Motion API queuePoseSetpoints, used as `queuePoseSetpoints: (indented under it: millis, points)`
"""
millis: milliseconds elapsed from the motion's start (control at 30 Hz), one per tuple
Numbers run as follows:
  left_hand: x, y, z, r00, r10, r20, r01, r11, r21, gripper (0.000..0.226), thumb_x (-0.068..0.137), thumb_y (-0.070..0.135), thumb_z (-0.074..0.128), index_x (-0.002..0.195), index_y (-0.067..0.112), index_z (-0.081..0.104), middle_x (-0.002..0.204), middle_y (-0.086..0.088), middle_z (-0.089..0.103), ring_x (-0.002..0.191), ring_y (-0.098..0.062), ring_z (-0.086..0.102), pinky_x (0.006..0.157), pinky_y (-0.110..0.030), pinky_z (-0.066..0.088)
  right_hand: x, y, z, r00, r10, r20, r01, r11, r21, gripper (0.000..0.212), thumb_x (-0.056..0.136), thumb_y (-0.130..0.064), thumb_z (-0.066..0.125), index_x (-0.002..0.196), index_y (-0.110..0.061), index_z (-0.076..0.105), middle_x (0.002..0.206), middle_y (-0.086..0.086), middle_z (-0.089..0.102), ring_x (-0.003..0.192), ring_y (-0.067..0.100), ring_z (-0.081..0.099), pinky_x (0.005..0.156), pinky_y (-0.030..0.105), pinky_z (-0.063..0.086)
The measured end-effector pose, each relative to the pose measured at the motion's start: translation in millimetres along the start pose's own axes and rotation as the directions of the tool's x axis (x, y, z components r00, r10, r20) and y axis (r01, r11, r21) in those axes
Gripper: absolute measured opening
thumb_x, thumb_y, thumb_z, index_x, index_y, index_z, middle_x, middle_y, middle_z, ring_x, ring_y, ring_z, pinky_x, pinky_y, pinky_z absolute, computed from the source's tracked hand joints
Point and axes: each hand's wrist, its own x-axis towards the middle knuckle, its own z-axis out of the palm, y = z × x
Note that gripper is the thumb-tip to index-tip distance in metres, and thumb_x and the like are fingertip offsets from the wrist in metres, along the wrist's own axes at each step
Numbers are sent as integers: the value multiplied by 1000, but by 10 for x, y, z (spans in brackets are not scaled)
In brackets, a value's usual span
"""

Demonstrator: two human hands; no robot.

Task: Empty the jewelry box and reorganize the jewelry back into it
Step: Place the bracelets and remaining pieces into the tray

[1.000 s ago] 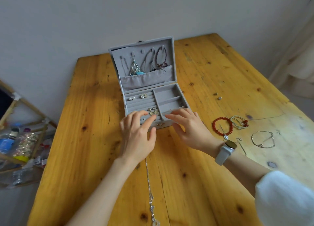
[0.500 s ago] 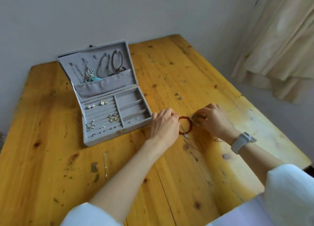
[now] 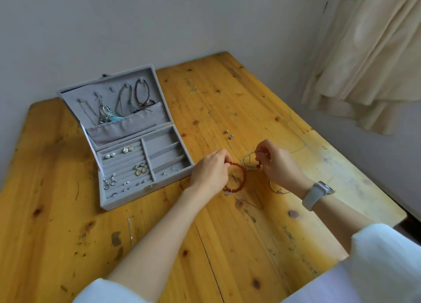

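- Bench (image 3: 262,102): hands have left the box (image 3: 127,148) w/ earrings slotted; bracelets next, prob.
- L hand (image 3: 210,171) pinches red bracelet (image 3: 238,177), barely off bench, right of box.
- R hand (image 3: 276,163) pinches silver bangle (image 3: 248,160).

Item count:
- 1 grey jewelry box (image 3: 127,166), open, on the left of the table (image 3: 250,245).
- 2 pearl studs (image 3: 110,156) in its far ring rows.
- 1 red bead bracelet (image 3: 238,177), right of the box.
- 2 small studs (image 3: 228,134) loose on the table, farther back.
- 2 hands: left (image 3: 210,171), right (image 3: 276,163).
- 1 watch (image 3: 316,194), right wrist.
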Motion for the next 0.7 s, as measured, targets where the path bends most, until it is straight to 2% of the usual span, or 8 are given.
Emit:
queuePoseSetpoints:
  millis: [67, 133, 200, 333, 400, 467, 600, 700]
  points:
    - [-11, -27, -172, 999, -31, -37, 25, 990, -142, 10, 93, 16, 52, 100, 15, 59, 102, 3, 62, 89, -11, 54, 75, -21, 42, 16, -100, 14, 999, -53, -11, 53, 997, 49, 8, 94, -10, 44, 99, -10, 51, 88, 2, 62, 76, 21, 58, 66, 31, 46]
    - [-32, -95, -375, 991, -82, -104, 51, 960, -276, 6, 90, 14, 55, 92, 19, 59, 88, 7, 62, 81, -11, 57, 73, -23, 45, 40, -225, 58, 995, -98, -21, 100, 990, 96, 7, 94, -9, 45, 96, -12, 50, 86, 1, 61, 76, 19, 59, 66, 31, 47]
    - [-36, -218, -578, 972, -145, -183, 63, 919, -388, 11, 89, 11, 57, 84, 22, 57, 78, 9, 61, 76, -12, 61, 70, -24, 50, 66, -369, 117, 991, -128, -28, 131, 981, 141, 6, 93, -8, 46, 94, -13, 50, 84, 1, 61, 77, 19, 60, 69, 32, 49]
    - [40, -548, -905, 917, -298, -266, 102, 819, -565, 22, 89, 4, 55, 79, 24, 56, 78, 1, 63, 68, -9, 64, 69, -23, 55, 139, -629, 241, 985, -166, -52, 174, 958, 228, 9, 92, -8, 48, 89, -17, 48, 83, 4, 63, 79, 21, 60, 70, 32, 48]
    - [94, -733, -980, 891, -353, -285, 134, 804, -579, 20, 89, 2, 54, 80, 20, 55, 77, 0, 62, 63, -5, 62, 66, -19, 54, 192, -722, 302, 982, -179, -54, 187, 948, 256, 9, 92, -9, 48, 88, -17, 48, 83, 5, 62, 78, 21, 60, 69, 33, 48]
    - [155, -911, -986, 868, -400, -295, 176, 802, -571, 19, 90, 1, 52, 81, 18, 54, 76, -2, 61, 64, -8, 61, 66, -20, 54, 246, -777, 364, 982, -180, -58, 189, 944, 271, 9, 93, -10, 48, 88, -18, 48, 83, 4, 61, 76, 19, 59, 68, 32, 48]
    - [287, -1168, -885, 829, -475, -295, 268, 801, -535, 12, 89, 1, 53, 86, 12, 56, 77, -3, 61, 68, -13, 61, 73, -32, 55, 325, -789, 463, 986, -159, -53, 168, 942, 290, 10, 93, -12, 48, 88, -20, 47, 82, -1, 59, 75, 15, 57, 67, 27, 45]
    - [330, -1248, -801, 817, -495, -296, 298, 802, -517, 9, 89, 1, 54, 87, 9, 57, 74, -2, 61, 67, -15, 62, 75, -35, 55, 355, -760, 503, 989, -145, -39, 150, 941, 302, 10, 93, -11, 48, 88, -20, 47, 82, -4, 58, 75, 12, 56, 66, 22, 44]
